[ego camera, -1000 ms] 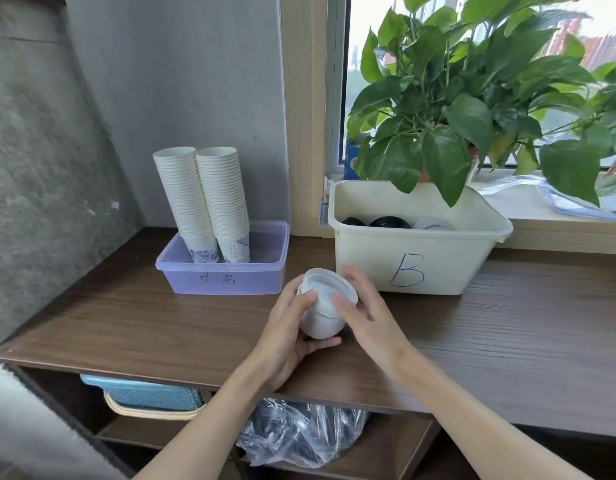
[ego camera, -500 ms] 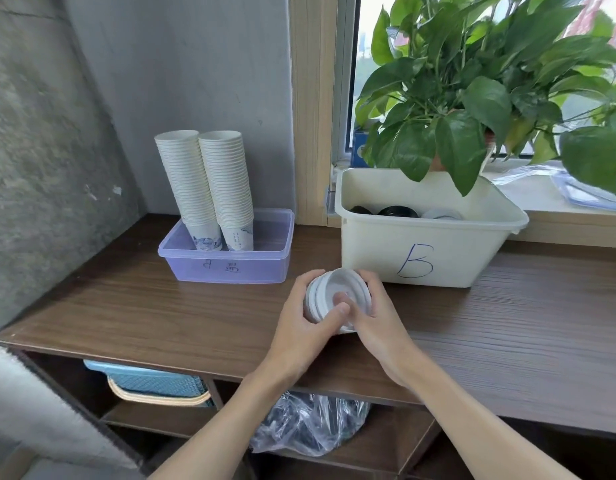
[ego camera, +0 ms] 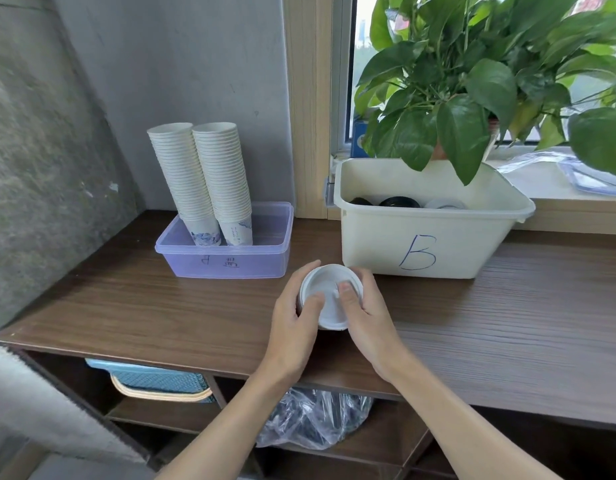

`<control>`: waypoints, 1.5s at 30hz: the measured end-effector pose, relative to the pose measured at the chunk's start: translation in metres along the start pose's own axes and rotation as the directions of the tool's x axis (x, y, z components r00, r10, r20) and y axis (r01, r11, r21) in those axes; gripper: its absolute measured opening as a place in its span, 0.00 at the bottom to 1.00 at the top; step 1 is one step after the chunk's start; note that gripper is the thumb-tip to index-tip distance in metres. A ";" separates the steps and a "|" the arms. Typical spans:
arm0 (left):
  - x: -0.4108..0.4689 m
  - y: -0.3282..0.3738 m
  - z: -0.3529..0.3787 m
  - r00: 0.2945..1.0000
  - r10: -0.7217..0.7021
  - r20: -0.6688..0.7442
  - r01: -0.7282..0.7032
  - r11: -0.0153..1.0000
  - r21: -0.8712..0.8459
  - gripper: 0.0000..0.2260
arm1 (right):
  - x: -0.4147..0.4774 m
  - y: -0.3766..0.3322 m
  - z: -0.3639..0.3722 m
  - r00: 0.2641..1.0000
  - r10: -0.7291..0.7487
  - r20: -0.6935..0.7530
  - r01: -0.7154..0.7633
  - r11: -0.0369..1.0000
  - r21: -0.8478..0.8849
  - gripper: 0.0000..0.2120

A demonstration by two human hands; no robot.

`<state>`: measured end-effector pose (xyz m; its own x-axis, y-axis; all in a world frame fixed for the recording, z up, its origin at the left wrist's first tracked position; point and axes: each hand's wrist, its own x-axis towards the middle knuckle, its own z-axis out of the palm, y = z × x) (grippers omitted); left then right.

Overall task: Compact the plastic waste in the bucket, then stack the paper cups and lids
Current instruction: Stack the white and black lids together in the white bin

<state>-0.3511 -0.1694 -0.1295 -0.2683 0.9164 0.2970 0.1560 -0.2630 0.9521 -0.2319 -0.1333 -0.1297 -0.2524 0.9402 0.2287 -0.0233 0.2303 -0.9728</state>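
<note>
Left hand: the left hand (ego camera: 292, 327) is curled round the left rim of the white lid (ego camera: 329, 277), with the thumb laid on its top face.
Right hand: the right hand (ego camera: 369, 317) is wrapped round the right rim in the same way, thumb pressed on the face.
Held thing: the lid is kept just above the wooden table (ego camera: 161, 306), tilted toward the camera. Whether a cup or more lids sit under it cannot be told.
Risk, slip: the lid could be popped off sideways if one thumb is pressed harder than the other.
Risk, crush: thin plastic could be buckled if the rim is squeezed too hard.
Risk, knock: the leaning paper cup stacks (ego camera: 202, 181) in the purple tray (ego camera: 227, 261) could be toppled by a careless reach.
Nearby: the cream bin marked B (ego camera: 421, 244), just beside the hands, holds black and white loose lids (ego camera: 400, 202).
Obstruction: the bin's mouth is partly overhung by the potted plant (ego camera: 473, 98).
Below: a crumpled plastic bag (ego camera: 310, 420) and a blue basket (ego camera: 157, 379) are kept on the lower shelf.
</note>
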 end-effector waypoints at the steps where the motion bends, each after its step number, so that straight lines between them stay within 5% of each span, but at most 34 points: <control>1: 0.000 0.000 0.001 1.000 0.006 -0.019 -0.006 1.000 -0.009 0.25 | 0.000 0.000 0.001 1.000 -0.008 0.002 0.008 1.000 -0.002 0.04; 15: -0.007 -0.006 0.002 0.997 0.044 -0.055 -0.041 0.997 0.063 0.10 | 0.000 0.001 -0.001 0.999 -0.035 -0.017 0.035 0.999 0.001 0.16; 24: -0.005 -0.008 0.003 0.994 0.085 -0.066 -0.082 0.995 0.054 0.08 | 0.000 0.006 0.001 0.994 -0.089 -0.071 0.088 0.996 -0.020 0.10; 29: 0.001 -0.009 0.004 1.000 -0.019 0.008 0.018 0.996 0.082 0.17 | 0.000 0.007 -0.004 0.980 -0.115 -0.165 0.118 0.993 0.010 0.09; 32: 0.004 -0.011 0.001 1.000 0.019 0.000 -0.019 0.996 0.087 0.15 | -0.001 0.005 -0.003 0.988 -0.096 -0.118 0.100 0.994 0.034 0.10; 36: 0.004 -0.012 0.000 0.999 0.039 0.007 -0.040 0.993 0.108 0.26 | 0.000 0.003 0.000 0.991 -0.095 -0.092 0.099 0.994 0.036 0.13; 40: 0.002 -0.006 0.001 0.999 0.036 0.030 -0.037 0.998 0.043 0.13 | 0.002 0.007 0.001 0.984 -0.119 -0.130 0.115 0.993 -0.039 0.21; 45: 0.000 -0.001 0.003 0.999 0.038 -0.012 -0.038 0.999 -0.025 0.09 | 0.003 0.009 0.002 0.981 -0.125 -0.150 0.117 0.991 -0.058 0.14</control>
<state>-0.3479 -0.1683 -0.1304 -0.2735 0.9020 0.3340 0.1419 -0.3056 0.9415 -0.2343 -0.1290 -0.1380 -0.0994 0.9311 0.3509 0.0039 0.3530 -0.9356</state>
